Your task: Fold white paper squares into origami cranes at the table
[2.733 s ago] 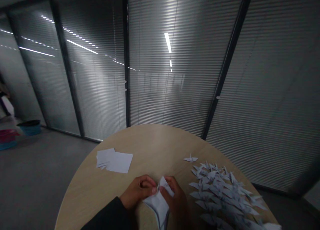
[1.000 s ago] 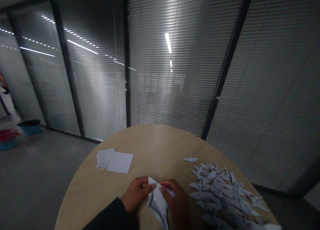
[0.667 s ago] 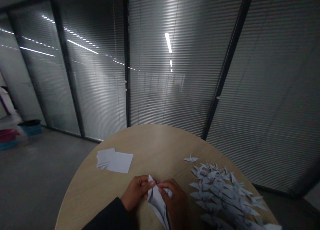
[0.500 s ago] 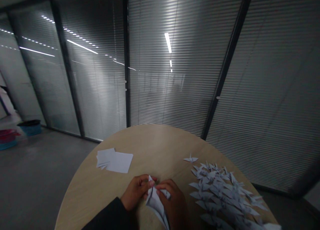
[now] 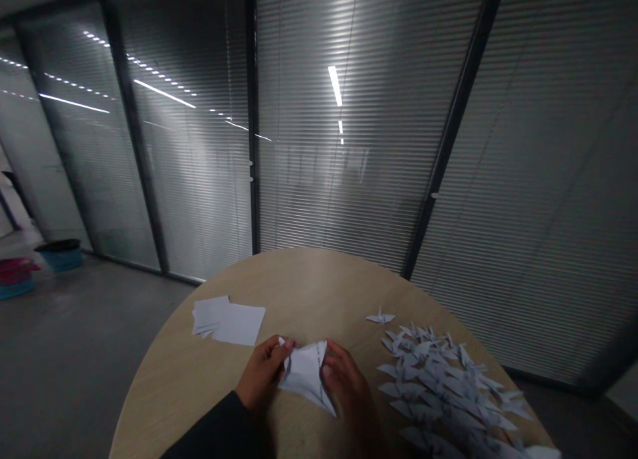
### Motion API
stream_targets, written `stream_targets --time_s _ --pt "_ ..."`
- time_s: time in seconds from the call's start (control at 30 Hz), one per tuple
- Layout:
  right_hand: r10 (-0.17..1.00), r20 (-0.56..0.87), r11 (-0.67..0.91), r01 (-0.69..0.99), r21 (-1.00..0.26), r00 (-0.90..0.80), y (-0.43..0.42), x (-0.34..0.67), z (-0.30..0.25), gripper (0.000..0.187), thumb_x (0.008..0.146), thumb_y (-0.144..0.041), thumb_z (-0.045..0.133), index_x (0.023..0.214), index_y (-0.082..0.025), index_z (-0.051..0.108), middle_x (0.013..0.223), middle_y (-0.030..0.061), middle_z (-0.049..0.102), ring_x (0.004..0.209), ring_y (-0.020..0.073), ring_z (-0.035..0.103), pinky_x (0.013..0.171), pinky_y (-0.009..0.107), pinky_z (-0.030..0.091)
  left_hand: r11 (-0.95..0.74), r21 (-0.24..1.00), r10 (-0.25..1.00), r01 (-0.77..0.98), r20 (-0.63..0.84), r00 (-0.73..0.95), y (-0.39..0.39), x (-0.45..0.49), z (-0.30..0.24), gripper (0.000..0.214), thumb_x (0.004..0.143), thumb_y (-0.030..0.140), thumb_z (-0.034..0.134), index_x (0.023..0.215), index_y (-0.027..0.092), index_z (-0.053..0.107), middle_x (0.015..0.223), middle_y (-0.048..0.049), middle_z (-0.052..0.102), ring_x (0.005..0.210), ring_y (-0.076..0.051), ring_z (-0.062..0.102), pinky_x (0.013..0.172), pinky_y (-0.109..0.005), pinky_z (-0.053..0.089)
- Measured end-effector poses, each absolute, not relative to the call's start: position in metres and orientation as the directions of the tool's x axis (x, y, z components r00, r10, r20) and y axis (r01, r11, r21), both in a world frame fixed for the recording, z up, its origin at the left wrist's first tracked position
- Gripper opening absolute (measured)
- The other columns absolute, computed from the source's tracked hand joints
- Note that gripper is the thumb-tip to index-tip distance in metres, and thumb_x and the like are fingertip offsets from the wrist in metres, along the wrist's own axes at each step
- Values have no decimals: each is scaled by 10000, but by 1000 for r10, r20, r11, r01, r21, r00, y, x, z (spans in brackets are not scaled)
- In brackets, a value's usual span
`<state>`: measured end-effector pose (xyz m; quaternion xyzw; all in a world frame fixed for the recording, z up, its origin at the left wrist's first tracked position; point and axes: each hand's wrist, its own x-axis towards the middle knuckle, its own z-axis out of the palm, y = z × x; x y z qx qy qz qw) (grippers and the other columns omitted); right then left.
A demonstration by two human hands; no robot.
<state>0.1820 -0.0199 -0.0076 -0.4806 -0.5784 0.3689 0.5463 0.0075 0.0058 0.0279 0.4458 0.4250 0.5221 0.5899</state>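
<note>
Between my hands is a partly folded sheet of white paper (image 5: 304, 372), spread out with its edges curling up and a pointed corner toward me. My left hand (image 5: 264, 369) pinches its left edge between thumb and fingers. On the opposite side, my right hand (image 5: 346, 382) grips the right edge, thumb in front and fingers behind. Both hands are just above the near part of the round wooden table (image 5: 309, 279). To the right of my right hand lies a large group of folded paper cranes (image 5: 443, 386).
One paper crane (image 5: 381, 318) sits apart, behind the group. Flat white paper sheets (image 5: 239, 323) overlap on the table's left side. Glass partitions with blinds (image 5: 343, 180) stand beyond the table. A blue bucket (image 5: 60, 255) and a red-and-blue bucket (image 5: 16, 276) are on the floor at left.
The paper was narrow and bunched between my fingers; now it is opened out wide. My hands have moved apart to its two sides. Cranes and flat sheets have stayed in place.
</note>
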Motion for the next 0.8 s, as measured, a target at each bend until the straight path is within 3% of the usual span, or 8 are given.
stream_targets --time_s 0.2,0.3,0.4,0.5,0.67,0.8 --pt "991 125 121 80 -989 46 -16 181 -9 402 711 -539 665 917 -195 699 970 108 759 908 279 704 815 354 553 70 974 994 -213 -50 97 0 10 33 581 482 665 816 656 155 597 482 69 479 429 -76 380 435 -212 262" --pt "994 85 84 10 -996 73 -16 180 -7 395 668 -506 706 899 -187 678 939 104 755 899 287 702 805 366 549 60 978 989 -201 -31 145 -3 11 37 557 506 649 817 666 166 592 444 101 411 400 -56 297 419 -208 204" --pt "995 100 99 -27 -995 -4 -19 180 -1 412 706 -438 679 1035 -192 657 936 78 752 876 259 703 764 341 549 63 983 978 -172 -27 206 -2 11 35 553 513 647 818 662 167 587 432 111 385 396 -51 277 421 -208 183" --pt "989 124 125 15 -992 -84 -23 181 6 474 729 -398 644 1167 -218 626 976 58 752 880 239 701 750 324 544 63 986 974 -155 -27 224 1 9 30 554 516 637 825 685 152 617 459 88 447 412 -59 337 438 -211 211" --pt "983 152 167 151 -974 -106 -25 181 9 281 745 -397 621 968 -247 706 919 39 763 829 225 702 726 296 537 99 978 974 -185 -57 220 3 5 28 603 526 602 844 881 138 691 583 16 615 484 -113 504 492 -232 327" --pt "983 180 180 201 -963 -22 -28 180 11 274 760 -419 622 940 -232 711 820 21 760 722 208 692 641 270 527 78 963 984 -257 -33 176 -2 5 33 688 602 634 790 1082 154 677 725 -32 686 638 -183 624 615 -282 442"
